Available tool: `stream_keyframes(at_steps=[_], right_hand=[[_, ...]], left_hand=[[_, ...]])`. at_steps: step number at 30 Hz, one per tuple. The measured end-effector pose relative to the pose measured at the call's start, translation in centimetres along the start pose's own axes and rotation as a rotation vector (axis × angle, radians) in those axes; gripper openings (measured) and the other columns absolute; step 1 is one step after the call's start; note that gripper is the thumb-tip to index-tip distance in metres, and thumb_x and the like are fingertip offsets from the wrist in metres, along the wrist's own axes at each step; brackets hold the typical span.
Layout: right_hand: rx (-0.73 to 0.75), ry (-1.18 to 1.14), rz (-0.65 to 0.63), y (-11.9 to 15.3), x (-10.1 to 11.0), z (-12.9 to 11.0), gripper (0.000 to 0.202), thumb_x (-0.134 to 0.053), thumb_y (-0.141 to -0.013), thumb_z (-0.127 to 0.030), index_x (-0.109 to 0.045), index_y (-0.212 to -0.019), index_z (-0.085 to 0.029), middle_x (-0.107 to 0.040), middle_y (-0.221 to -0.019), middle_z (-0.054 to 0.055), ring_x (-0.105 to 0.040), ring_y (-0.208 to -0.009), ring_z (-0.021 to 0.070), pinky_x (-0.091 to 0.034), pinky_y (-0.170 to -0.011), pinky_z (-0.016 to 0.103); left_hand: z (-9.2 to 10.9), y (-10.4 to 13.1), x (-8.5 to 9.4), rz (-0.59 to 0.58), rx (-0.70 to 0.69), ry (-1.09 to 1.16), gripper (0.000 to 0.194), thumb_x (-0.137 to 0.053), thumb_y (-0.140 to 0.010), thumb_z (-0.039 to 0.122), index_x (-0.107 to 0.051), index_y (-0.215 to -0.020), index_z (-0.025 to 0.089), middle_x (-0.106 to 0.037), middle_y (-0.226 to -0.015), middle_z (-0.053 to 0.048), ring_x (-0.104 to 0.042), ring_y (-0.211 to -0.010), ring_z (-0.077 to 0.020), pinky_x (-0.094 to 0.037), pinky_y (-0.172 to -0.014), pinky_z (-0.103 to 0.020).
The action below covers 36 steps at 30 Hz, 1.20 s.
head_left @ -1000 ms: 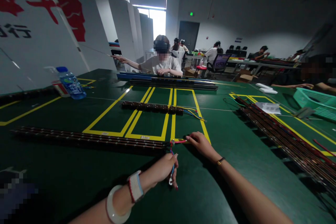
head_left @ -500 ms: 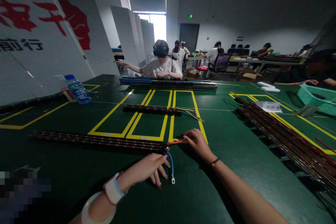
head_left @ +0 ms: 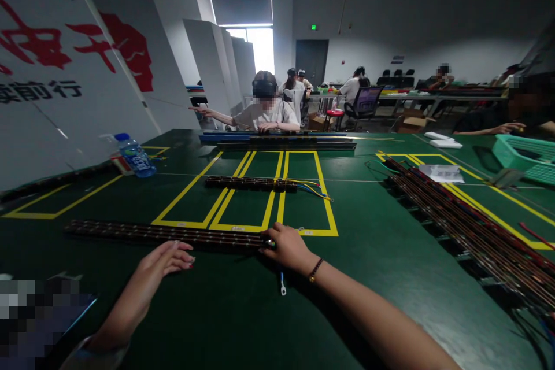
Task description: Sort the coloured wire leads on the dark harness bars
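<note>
A long dark wire bundle point(head_left: 165, 235) lies across the green table in front of me. My right hand point(head_left: 288, 247) is closed round its right end. From under that hand a blue lead with a metal lug point(head_left: 283, 288) sticks out towards me. My left hand point(head_left: 167, 260) hovers just on the near side of the bundle's middle, fingers loosely spread and holding nothing. Beyond, inside yellow tape outlines, rests a shorter dark bundle point(head_left: 249, 184) with yellow, blue and red leads at its right end.
Many long brown wires point(head_left: 468, 225) lie at the right, near a green basket point(head_left: 526, 159). A blue-capped bottle point(head_left: 134, 156) stands tilted at the left. Across the table point(head_left: 347, 312), a person point(head_left: 266, 113) sits behind long dark and blue strips point(head_left: 277, 139).
My right hand has moved left from the red lead onto the bundle's end. My left hand has moved left, away from the blue lead.
</note>
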State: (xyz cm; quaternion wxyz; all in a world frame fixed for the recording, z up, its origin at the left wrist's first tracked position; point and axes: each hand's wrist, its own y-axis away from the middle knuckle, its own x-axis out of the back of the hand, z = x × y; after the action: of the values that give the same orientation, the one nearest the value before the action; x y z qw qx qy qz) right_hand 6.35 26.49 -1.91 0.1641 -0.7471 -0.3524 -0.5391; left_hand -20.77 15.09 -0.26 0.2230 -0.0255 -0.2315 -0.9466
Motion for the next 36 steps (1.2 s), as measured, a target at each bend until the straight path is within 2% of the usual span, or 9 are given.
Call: stream_keyframes(at_steps=[4,9,13,17,21,27,29,33,36], right_hand=[[-0.062,0.017,0.074,-0.7,0.9,1.6,0.037,-0.051,-0.086,-0.049,-0.058,-0.109,-0.021,-0.053,-0.100,0.004,-0.052,-0.086,0.0113,-0.041,-0.073,0.021],[-0.206,0.050,0.236,-0.9,4.0,6.2,0.042,-0.046,-0.087,-0.055,-0.058,-0.115,-0.026,-0.053,-0.107,0.003,-0.054,-0.083,0.0090,-0.035,-0.064,0.017],[-0.311,0.056,0.340,-1.3,5.3,10.3,0.043,-0.048,-0.086,-0.056,-0.056,-0.118,-0.028,-0.053,-0.114,0.002,-0.055,-0.089,0.0104,-0.038,-0.068,0.017],[-0.378,0.059,0.380,-1.3,5.5,13.4,0.044,-0.049,-0.085,-0.055,-0.058,-0.117,-0.027,-0.052,-0.118,0.003,-0.055,-0.096,0.0135,-0.041,-0.073,0.019],[-0.344,-0.026,0.381,0.1,6.6,17.0,0.045,-0.051,-0.084,-0.053,-0.061,-0.112,-0.020,-0.057,-0.106,0.005,-0.055,-0.092,0.0133,-0.043,-0.077,0.021],[-0.334,-0.285,0.375,4.2,9.4,22.6,0.055,-0.057,-0.077,-0.055,-0.061,-0.112,-0.014,-0.058,-0.105,0.008,-0.055,-0.093,0.0128,-0.045,-0.085,0.022],[-0.367,-0.257,0.379,5.4,10.3,23.9,0.056,-0.056,-0.077,-0.055,-0.061,-0.114,-0.014,-0.057,-0.107,0.008,-0.055,-0.094,0.0130,-0.045,-0.085,0.023],[-0.510,-0.008,0.343,6.4,11.1,25.3,0.047,-0.056,-0.081,-0.049,-0.061,-0.116,-0.018,-0.058,-0.108,0.006,-0.055,-0.096,0.0123,-0.043,-0.084,0.021],[-0.616,0.099,0.335,5.8,11.0,25.8,0.045,-0.057,-0.081,-0.050,-0.062,-0.115,-0.020,-0.059,-0.102,0.006,-0.055,-0.094,0.0140,-0.042,-0.081,0.022]], left_hand=[[-0.4,-0.4,0.6,-0.021,-0.029,0.029,0.044,-0.054,-0.075,0.052,-0.056,-0.096,0.013,-0.064,-0.076,-0.006,-0.061,-0.070,-0.0152,-0.049,-0.067,-0.022],[0.1,-0.7,1.9,0.037,-0.024,0.046,0.041,-0.051,-0.079,0.049,-0.054,-0.101,0.014,-0.064,-0.078,-0.005,-0.061,-0.073,-0.0137,-0.049,-0.068,-0.019],[0.1,-1.7,3.3,0.009,0.054,0.050,0.045,-0.055,-0.075,0.048,-0.052,-0.103,0.013,-0.064,-0.080,-0.007,-0.062,-0.078,-0.0172,-0.051,-0.071,-0.022],[-0.4,-2.2,3.0,-0.038,0.037,0.054,0.046,-0.057,-0.075,0.048,-0.052,-0.103,0.013,-0.064,-0.083,-0.007,-0.062,-0.081,-0.0177,-0.051,-0.073,-0.023],[-0.8,-2.0,2.2,-0.029,-0.006,0.019,0.040,-0.050,-0.082,0.048,-0.055,-0.102,0.014,-0.063,-0.081,-0.006,-0.061,-0.078,-0.0156,-0.050,-0.072,-0.021],[-2.8,-3.8,3.9,-0.126,0.050,-0.003,0.044,-0.053,-0.081,0.051,-0.054,-0.106,0.014,-0.063,-0.091,-0.008,-0.062,-0.088,-0.0184,-0.051,-0.080,-0.026],[-2.7,-3.9,3.5,-0.129,0.045,-0.009,0.043,-0.052,-0.082,0.050,-0.055,-0.105,0.014,-0.063,-0.090,-0.008,-0.062,-0.088,-0.0183,-0.051,-0.080,-0.027],[-0.9,-2.9,1.0,-0.057,-0.003,-0.063,0.039,-0.046,-0.084,0.048,-0.058,-0.101,0.014,-0.063,-0.084,-0.006,-0.062,-0.081,-0.0164,-0.051,-0.076,-0.026],[-0.1,-2.9,-0.8,-0.144,-0.003,-0.143,0.042,-0.048,-0.083,0.049,-0.058,-0.100,0.013,-0.064,-0.087,-0.008,-0.062,-0.085,-0.0186,-0.050,-0.079,-0.030]])
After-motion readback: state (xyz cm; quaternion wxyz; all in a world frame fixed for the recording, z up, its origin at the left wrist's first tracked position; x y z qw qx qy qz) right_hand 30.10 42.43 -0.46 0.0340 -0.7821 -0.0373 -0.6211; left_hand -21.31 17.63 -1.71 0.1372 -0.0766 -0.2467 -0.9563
